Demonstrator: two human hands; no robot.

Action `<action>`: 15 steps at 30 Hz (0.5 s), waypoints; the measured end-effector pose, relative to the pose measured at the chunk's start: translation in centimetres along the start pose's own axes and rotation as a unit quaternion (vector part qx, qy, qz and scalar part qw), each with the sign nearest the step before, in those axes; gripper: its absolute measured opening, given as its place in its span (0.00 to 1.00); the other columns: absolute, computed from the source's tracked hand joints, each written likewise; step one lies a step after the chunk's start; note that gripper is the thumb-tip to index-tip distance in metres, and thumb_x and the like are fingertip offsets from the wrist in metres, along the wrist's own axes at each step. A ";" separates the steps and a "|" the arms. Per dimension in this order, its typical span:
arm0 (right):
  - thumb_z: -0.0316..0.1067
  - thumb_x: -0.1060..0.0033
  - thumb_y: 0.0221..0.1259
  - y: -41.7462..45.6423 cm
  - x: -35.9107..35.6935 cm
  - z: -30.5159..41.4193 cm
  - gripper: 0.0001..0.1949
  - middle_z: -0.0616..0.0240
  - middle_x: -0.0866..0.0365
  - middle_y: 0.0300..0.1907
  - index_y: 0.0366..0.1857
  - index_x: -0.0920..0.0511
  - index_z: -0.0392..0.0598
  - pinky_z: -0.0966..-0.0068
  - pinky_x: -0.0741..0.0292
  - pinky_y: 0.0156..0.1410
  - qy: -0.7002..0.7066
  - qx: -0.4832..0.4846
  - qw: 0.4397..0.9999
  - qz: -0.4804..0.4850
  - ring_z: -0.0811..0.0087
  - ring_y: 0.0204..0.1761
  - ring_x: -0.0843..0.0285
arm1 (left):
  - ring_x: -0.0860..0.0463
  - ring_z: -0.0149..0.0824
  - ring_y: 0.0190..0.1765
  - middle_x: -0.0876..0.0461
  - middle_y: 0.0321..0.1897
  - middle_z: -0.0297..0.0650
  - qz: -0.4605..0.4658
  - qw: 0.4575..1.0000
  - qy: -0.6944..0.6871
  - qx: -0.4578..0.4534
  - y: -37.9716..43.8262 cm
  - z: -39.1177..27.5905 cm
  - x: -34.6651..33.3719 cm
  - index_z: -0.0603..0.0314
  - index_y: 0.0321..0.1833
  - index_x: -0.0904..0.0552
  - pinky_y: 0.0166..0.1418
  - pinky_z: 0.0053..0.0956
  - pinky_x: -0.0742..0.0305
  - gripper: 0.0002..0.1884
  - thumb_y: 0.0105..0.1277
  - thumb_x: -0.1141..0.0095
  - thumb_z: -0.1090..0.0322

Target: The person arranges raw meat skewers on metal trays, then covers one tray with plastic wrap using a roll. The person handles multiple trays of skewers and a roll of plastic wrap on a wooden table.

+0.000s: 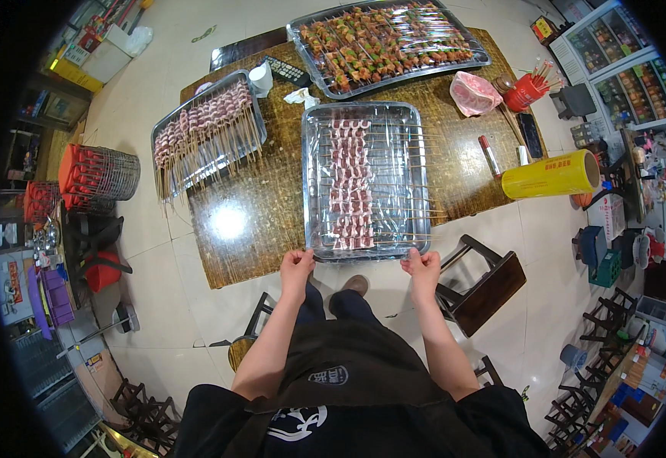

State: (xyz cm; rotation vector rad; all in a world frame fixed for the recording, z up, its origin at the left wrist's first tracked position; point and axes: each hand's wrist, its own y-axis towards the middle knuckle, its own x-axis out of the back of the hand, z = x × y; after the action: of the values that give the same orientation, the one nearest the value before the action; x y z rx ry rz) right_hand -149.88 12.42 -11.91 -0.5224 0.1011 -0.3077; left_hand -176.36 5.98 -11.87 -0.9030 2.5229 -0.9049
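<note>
Before me a metal tray point(309, 189) lies on the wooden table point(264, 212), with a row of raw meat skewers point(351, 183) in it, their sticks pointing right. Clear plastic film point(393, 200) covers the tray. My left hand point(297, 269) pinches the film at the near left corner, and my right hand point(422, 268) pinches it at the near right corner. A second tray point(261, 123) of meat skewers stands at the left. Beyond, a large film-covered tray point(333, 94) holds seasoned skewers with green pieces.
A yellow roll of plastic film point(550, 174) lies at the table's right edge, near a marker point(488, 154) and a phone point(530, 135). A red container of sticks point(526, 93) stands behind a bag of meat point(475, 94). Dark wooden stools point(490, 292) stand near my right arm.
</note>
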 end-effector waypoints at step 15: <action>0.39 0.47 0.68 0.3 0.8 2.1 0.10 0.68 0.27 0.25 0.33 0.30 0.44 0.81 0.30 0.30 -0.128 -0.078 0.987 0.063 0.79 0.24 0.28 | 0.24 0.50 0.54 0.27 0.47 0.48 0.049 0.974 -0.118 0.189 -1.4 0.6 -2.6 0.60 0.52 0.38 0.59 0.47 0.30 0.18 0.70 0.49 0.58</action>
State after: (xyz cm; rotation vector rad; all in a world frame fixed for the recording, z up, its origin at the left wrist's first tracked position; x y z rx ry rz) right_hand -148.65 13.42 -10.32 -0.7027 -0.0919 -0.1076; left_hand -173.47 6.58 -11.16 -0.7103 2.0792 -1.1228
